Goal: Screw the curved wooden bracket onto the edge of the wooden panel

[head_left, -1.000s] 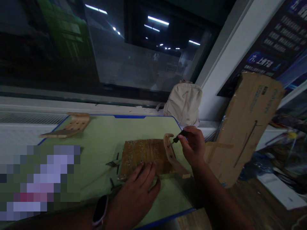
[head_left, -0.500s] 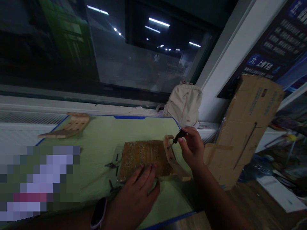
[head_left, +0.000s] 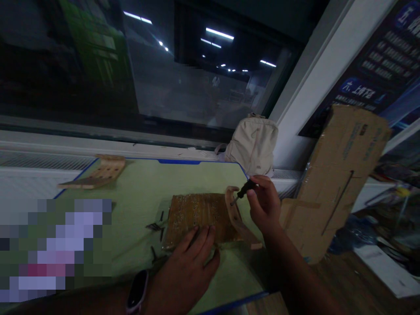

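Note:
A brown woven panel (head_left: 197, 213) lies on the green mat (head_left: 138, 183). A curved wooden piece (head_left: 236, 219) stands against the panel's right edge. My right hand (head_left: 264, 205) is closed on a small black-handled screwdriver (head_left: 242, 191), its tip against the upper part of the curved piece. My left hand (head_left: 187, 269) lies flat with fingers stretched out, pressing on the panel's near edge. A dark watch (head_left: 137, 291) is on that wrist.
Several dark screws (head_left: 155, 227) lie on the mat left of the panel. Another wooden piece (head_left: 98, 171) rests at the mat's far left corner. A beige backpack (head_left: 254, 144) sits by the window. A tall cardboard box (head_left: 337, 179) leans at the right.
Almost nothing has moved. My right hand keeps the screwdriver at the curved piece with small wrist shifts, and the view has drifted slightly.

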### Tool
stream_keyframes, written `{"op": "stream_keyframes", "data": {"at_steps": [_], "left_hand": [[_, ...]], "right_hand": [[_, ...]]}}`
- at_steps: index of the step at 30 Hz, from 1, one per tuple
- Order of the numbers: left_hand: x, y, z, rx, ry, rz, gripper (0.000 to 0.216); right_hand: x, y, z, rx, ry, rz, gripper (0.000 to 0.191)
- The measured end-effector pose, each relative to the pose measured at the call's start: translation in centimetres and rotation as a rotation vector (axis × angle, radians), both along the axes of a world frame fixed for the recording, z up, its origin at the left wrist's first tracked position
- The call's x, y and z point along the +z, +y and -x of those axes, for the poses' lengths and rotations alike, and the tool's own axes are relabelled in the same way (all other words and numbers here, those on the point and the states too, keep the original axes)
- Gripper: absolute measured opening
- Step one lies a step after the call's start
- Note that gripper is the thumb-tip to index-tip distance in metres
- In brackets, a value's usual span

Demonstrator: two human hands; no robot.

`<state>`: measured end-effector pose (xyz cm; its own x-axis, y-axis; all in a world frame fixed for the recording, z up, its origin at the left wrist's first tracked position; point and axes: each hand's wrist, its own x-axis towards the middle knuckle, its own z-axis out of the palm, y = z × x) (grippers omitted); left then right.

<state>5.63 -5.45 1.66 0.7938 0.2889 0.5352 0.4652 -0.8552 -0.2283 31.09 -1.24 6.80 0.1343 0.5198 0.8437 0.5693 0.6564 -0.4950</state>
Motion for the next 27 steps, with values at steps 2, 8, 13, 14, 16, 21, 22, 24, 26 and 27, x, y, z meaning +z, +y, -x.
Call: {"op": "stream_keyframes", "data": {"at_steps": [2, 8, 13, 14, 16, 21, 22, 24, 26, 27], "left_hand": [[0.0, 0.0, 0.1, 0.003, 0.019, 0.007, 0.032], [-0.1, 0.0, 0.2, -0.01, 0.022, 0.029, 0.035], [0.1, 0.0, 0.1, -0.009, -0.019, 0.016, 0.033], [0.1, 0.0, 0.1, -0.007, -0.018, 0.014, 0.032], [0.2, -0.1, 0.1, -0.007, -0.016, 0.009, 0.032], [0.3, 0.0, 0.1, -0.007, -0.006, 0.006, 0.033], [0.4, 0.0, 0.1, -0.009, 0.002, 0.007, 0.033], [0.4, 0.1, 0.1, -0.015, 0.01, 0.006, 0.032], [0.5, 0.0, 0.1, -0.017, 0.007, 0.004, 0.031], [0.5, 0.0, 0.1, -0.016, 0.004, 0.004, 0.031]], "right_hand": [[0.2, -0.2, 0.4, 0.083, 0.037, 0.034, 0.022], [0.2, -0.1, 0.7, -0.024, 0.072, -0.001, 0.021], [-0.1, 0.0, -0.2, -0.05, -0.054, 0.003, 0.022], [-0.1, -0.1, -0.1, -0.03, -0.048, 0.016, 0.022], [0.0, -0.2, 0.2, 0.026, 0.007, 0.058, 0.022], [-0.1, 0.0, 0.7, 0.031, 0.168, 0.052, 0.023], [-0.1, 0.1, 0.6, -0.005, 0.16, 0.023, 0.025], [-0.1, 0.1, 0.2, -0.067, 0.087, -0.001, 0.025], [0.1, 0.1, -0.1, -0.089, -0.023, 0.02, 0.022], [0.2, 0.0, -0.2, -0.091, -0.067, 0.032, 0.023]]}}
